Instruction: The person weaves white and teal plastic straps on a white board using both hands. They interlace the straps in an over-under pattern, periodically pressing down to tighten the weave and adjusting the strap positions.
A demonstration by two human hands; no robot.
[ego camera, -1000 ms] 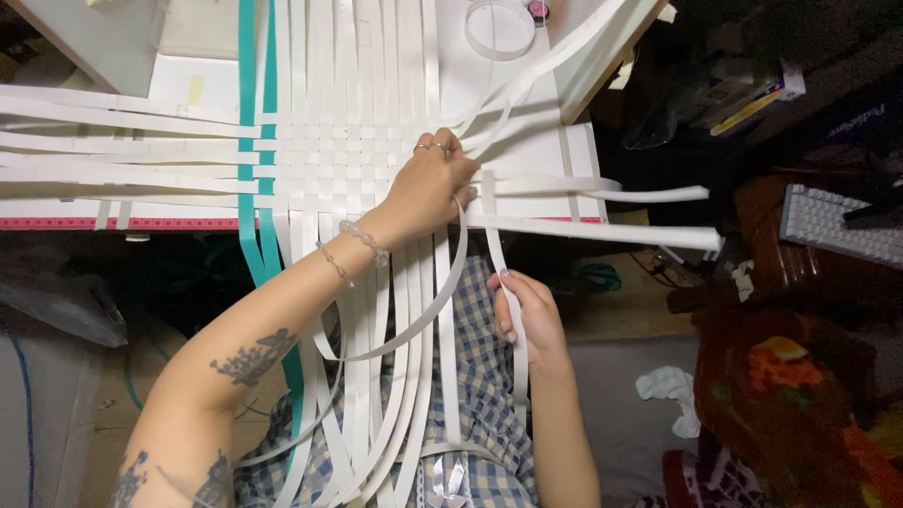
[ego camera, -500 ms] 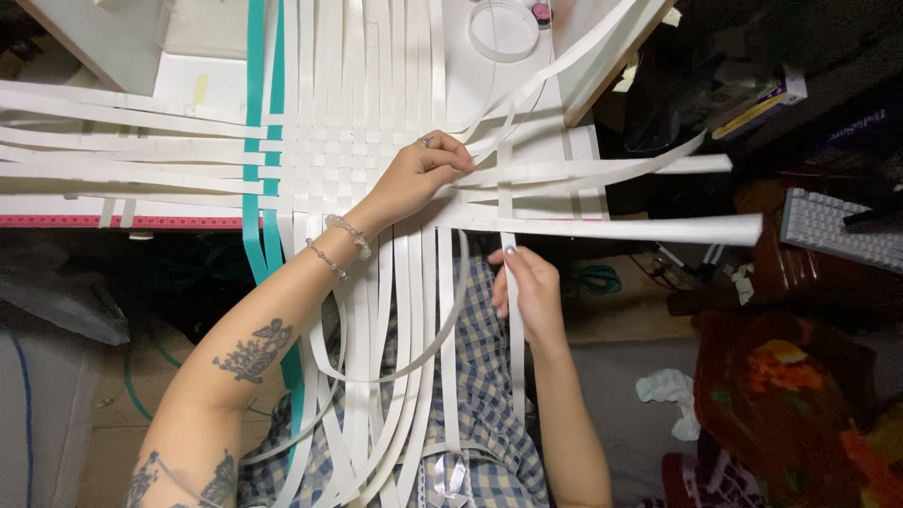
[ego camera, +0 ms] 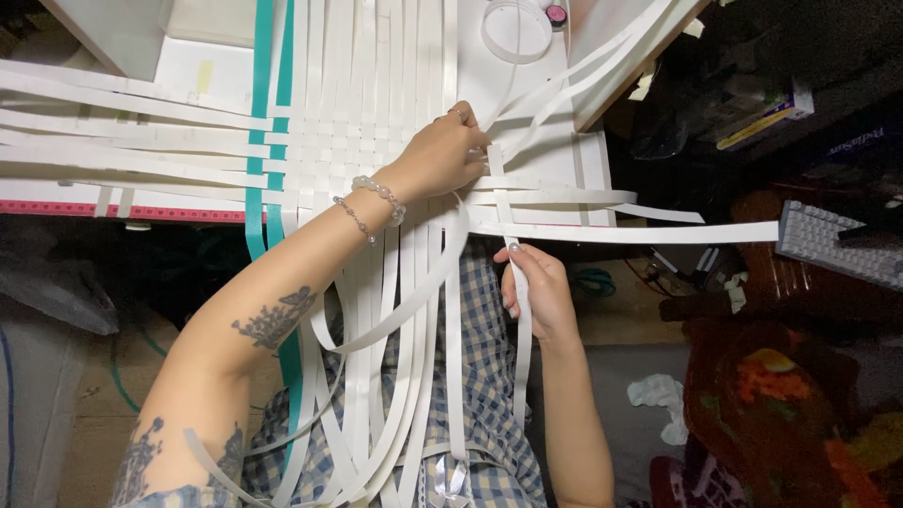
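The left hand (ego camera: 442,155) is pressed flat on the woven mat (ego camera: 348,141); below it, the upright white strip (ego camera: 520,320) is pinched by the right hand (ego camera: 536,287).

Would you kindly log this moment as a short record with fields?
Left hand: pressed on the woven mat at its right edge
Right hand: pinching a vertical white strip below the table edge
Accent: teal strips at the mat's left
Surface: white table
Nearby: tape roll, keyboard
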